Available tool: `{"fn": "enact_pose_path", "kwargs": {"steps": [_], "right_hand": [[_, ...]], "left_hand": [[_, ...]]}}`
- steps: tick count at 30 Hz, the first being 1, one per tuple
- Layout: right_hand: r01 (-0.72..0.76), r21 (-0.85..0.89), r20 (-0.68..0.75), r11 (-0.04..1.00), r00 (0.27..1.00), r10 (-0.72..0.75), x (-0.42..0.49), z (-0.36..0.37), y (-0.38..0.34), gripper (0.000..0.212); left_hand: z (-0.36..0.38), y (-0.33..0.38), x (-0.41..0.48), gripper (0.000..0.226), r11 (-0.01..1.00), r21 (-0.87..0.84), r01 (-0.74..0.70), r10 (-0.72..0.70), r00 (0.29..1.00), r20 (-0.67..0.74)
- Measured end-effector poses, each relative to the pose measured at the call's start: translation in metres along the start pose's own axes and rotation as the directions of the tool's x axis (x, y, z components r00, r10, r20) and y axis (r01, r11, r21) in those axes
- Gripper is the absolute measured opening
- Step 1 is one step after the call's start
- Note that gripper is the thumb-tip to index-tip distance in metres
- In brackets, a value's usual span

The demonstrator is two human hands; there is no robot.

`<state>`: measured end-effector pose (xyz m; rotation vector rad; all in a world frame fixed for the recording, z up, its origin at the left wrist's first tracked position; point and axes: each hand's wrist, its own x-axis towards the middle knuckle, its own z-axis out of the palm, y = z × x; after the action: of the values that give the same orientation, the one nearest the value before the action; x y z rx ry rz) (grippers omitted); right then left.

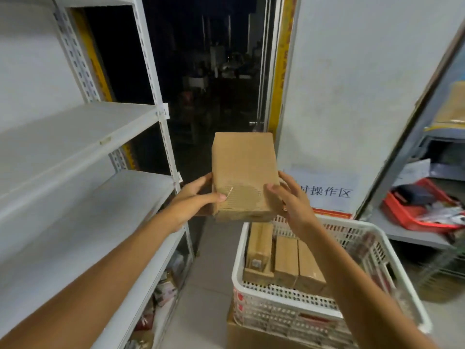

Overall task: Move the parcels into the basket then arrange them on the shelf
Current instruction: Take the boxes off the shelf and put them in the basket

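While both arms reach forward, a white shelf [75,127] stands at left. The left hand [193,200] grips the left edge of a parcel [244,172], thumb on its near face, fingers curled behind. The parcel, brown cardboard with a torn corrugated patch, is held in the air between shelf and basket. The right hand [289,197] grips its right edge, thumb on the face. Lower right, a white mesh basket [364,227] sits on a carton [251,333]; three boxes [286,260] stand side by side at its left end. Far right, a red tray [412,215] rests on a grey ledge [392,227].
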<state>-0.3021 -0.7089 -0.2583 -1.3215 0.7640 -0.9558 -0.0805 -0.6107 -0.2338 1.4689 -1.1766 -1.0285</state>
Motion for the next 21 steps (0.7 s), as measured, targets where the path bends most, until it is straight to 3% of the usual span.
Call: {"fn": "enact_pose_path", "kwargs": {"steps": [10,19,21], "right_hand": [[-0.161,0.013,-0.268,0.987,0.950,0.158,-0.022,-0.083,0.045,0.044],[-0.275,0.096,-0.491,0.957,0.823,0.286,-0.036,-0.163,0.104,0.045],[-0.292,0.120,-0.522,0.949,0.794,0.310,-0.032,-0.184,0.117,0.045]], "left_hand": [[0.084,-0.042,0.077,0.046,0.996,0.008,0.088,-0.087,0.954,0.287],[0.174,-0.091,0.148,0.064,0.979,0.123,0.160,-0.200,0.847,0.492],[0.197,-0.098,0.163,0.059,0.973,0.138,0.187,-0.232,0.827,0.512]]}}
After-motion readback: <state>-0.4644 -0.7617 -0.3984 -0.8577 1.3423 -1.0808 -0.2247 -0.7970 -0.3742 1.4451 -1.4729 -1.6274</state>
